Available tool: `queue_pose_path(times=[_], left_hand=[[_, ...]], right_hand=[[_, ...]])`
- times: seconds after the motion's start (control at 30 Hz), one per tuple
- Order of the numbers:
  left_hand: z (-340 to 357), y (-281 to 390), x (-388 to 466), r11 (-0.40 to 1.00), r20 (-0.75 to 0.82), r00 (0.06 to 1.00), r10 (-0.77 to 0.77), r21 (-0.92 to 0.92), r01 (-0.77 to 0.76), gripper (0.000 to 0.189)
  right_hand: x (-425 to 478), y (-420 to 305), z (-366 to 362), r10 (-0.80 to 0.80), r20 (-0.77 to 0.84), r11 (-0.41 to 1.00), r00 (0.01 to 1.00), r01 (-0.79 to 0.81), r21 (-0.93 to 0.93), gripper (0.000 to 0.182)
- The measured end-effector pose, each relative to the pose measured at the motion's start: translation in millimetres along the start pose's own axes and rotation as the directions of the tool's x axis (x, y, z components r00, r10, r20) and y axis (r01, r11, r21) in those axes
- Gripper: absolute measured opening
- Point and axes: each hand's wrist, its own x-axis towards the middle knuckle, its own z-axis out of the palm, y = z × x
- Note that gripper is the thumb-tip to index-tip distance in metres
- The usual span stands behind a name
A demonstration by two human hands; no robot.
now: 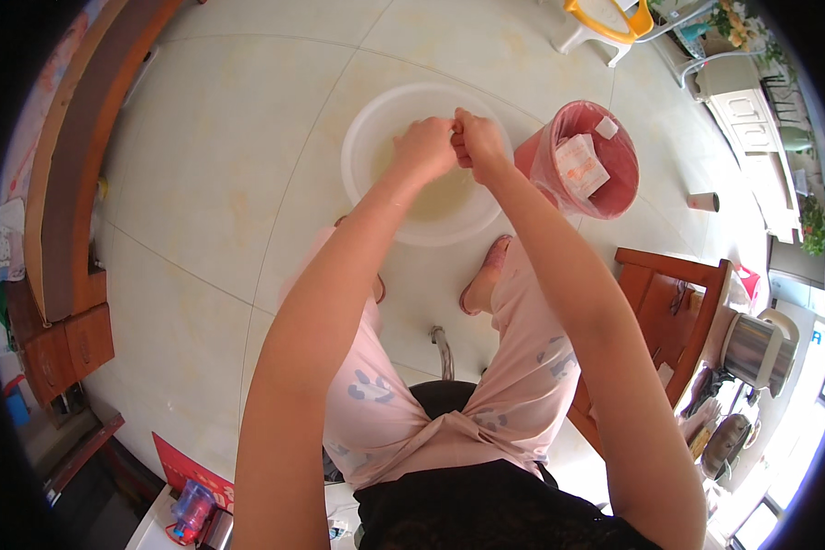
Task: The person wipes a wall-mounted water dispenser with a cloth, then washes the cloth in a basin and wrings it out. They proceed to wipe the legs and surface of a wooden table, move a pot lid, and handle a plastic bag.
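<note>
A round white plastic basin (357, 155) stands on the tiled floor before me, with cloudy, yellowish liquid in it. Over the basin, my left hand (426, 143) and my right hand (480, 141) meet, fingers curled and touching at the fingertips. Whether something small is held between them cannot be told, since the fingers hide the space. Both hands are above the liquid, towards the basin's right side.
Right of the basin stands a pink bin (622, 165) with a plastic liner and papers inside. A wooden stool or chair (667, 323) is near my right arm. A cup (703, 201) lies farther right. Wooden furniture (75, 165) lines the left.
</note>
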Motion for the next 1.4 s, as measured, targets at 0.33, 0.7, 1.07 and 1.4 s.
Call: queue_pose_path(times=[0.33, 0.7, 1.07, 1.4], left_hand=[[13.2, -11.9, 4.7, 0.927, -0.279, 0.941, 0.191, 0.367, -0.079, 0.023], [-6.5, 14.8, -17.2, 0.96, -0.274, 0.922, 0.273, 0.141, -0.242, 0.026], [2.2, -35.0, 18.4, 0.978, 0.008, 0.988, 0.153, 0.143, -0.152, 0.042], [-1.2, -12.6, 24.9, 0.997, 0.094, 0.994, 0.055, 0.04, -0.059, 0.033]], right_hand=[[6.6, 30.3, 13.0, -0.042, 0.062, 0.939, 0.997, 0.018, 0.343, 0.028], [-0.7, 0.9, -21.8, -0.048, -0.14, 0.957, 0.989, 0.086, 0.277, 0.03], [-3.6, -7.2, -1.7, -0.072, -0.11, 0.996, 0.991, 0.077, 0.038, 0.035], [-2.7, -7.8, 7.9, -0.058, -0.049, 0.998, 0.997, 0.058, -0.007, 0.034]])
